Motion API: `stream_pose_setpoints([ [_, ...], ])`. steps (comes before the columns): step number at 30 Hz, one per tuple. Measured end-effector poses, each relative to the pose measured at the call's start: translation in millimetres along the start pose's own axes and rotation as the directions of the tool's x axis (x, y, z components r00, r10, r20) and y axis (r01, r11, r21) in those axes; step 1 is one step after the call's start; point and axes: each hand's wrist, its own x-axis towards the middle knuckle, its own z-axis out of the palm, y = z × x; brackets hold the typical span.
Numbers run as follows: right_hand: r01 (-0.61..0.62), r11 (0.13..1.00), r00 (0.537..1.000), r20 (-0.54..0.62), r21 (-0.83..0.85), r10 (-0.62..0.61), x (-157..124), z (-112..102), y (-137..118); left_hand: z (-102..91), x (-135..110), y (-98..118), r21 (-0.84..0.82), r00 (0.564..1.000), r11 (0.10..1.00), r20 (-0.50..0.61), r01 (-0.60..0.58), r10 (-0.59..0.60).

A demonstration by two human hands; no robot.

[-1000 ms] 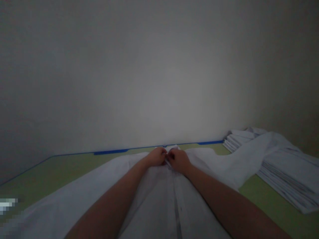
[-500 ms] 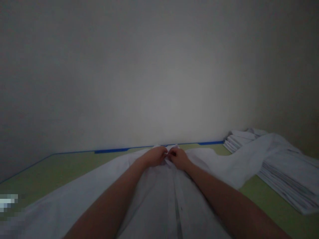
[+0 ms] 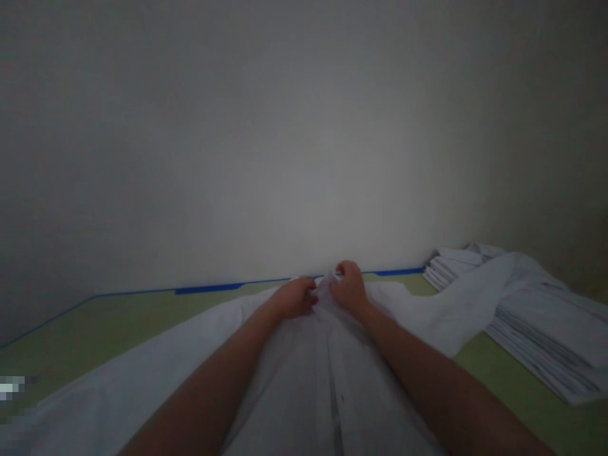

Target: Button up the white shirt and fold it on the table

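Head view: white garment [image 3: 292, 386] points lengthwise forward; right fingers [image 3: 341, 268] pinch it, can't tell left fingers [image 3: 308, 285]

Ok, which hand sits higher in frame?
The person's right hand: its top shows against the grey wall, while the left hand sits lower, at the white garment.

This looks like a garment workshop: under the left hand [image 3: 295, 299] and right hand [image 3: 350, 291], a white long-sleeved shirt [image 3: 294, 380] lies spread on a green, blue-edged worktop [image 3: 128, 320], with folded white cloth [image 3: 555, 326] piled to their right and a plain wall [image 3: 304, 139] beyond.
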Motion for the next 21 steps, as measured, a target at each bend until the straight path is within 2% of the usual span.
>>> stream_pose_setpoints([
  [1,0.067,0.998,0.997,-0.047,0.007,-0.067,2,-2,2,-0.6,0,-1,0.001,1.000,1.000,-0.006,-0.003,0.003],
  [2,0.142,0.989,0.989,-0.039,0.025,-0.141,4,-3,4,-1.1,0,-2,0.004,1.000,1.000,-0.013,-0.005,0.005],
  [3,0.210,0.976,0.977,0.033,0.055,-0.212,4,-4,6,-1.3,0,-3,0.008,1.000,1.000,-0.020,-0.004,0.004],
  [5,0.261,0.958,0.919,0.274,0.115,-0.283,4,-2,9,-1.4,0,-5,0.019,0.999,1.000,-0.033,0.003,-0.002],
  [7,0.245,0.962,0.864,0.422,0.120,-0.273,2,1,11,-1.7,-1,-8,0.038,0.999,0.999,-0.037,0.024,-0.022],
  [10,0.225,0.971,0.877,0.419,0.077,-0.236,2,6,11,-5.1,-4,-10,0.045,0.998,0.997,-0.008,0.058,-0.057],
  [12,0.242,0.968,0.865,0.438,0.065,-0.245,6,8,10,-9.7,-6,-12,0.017,0.999,0.999,0.028,0.041,-0.042],
  [17,0.320,0.947,0.731,0.630,0.020,-0.261,39,8,13,-24.0,4,-25,-0.035,0.989,0.998,0.138,-0.050,0.055],
  [21,0.325,0.941,0.695,0.699,-0.093,-0.171,70,3,22,-34.5,19,-48,-0.004,0.975,1.000,0.222,-0.027,0.027],
])
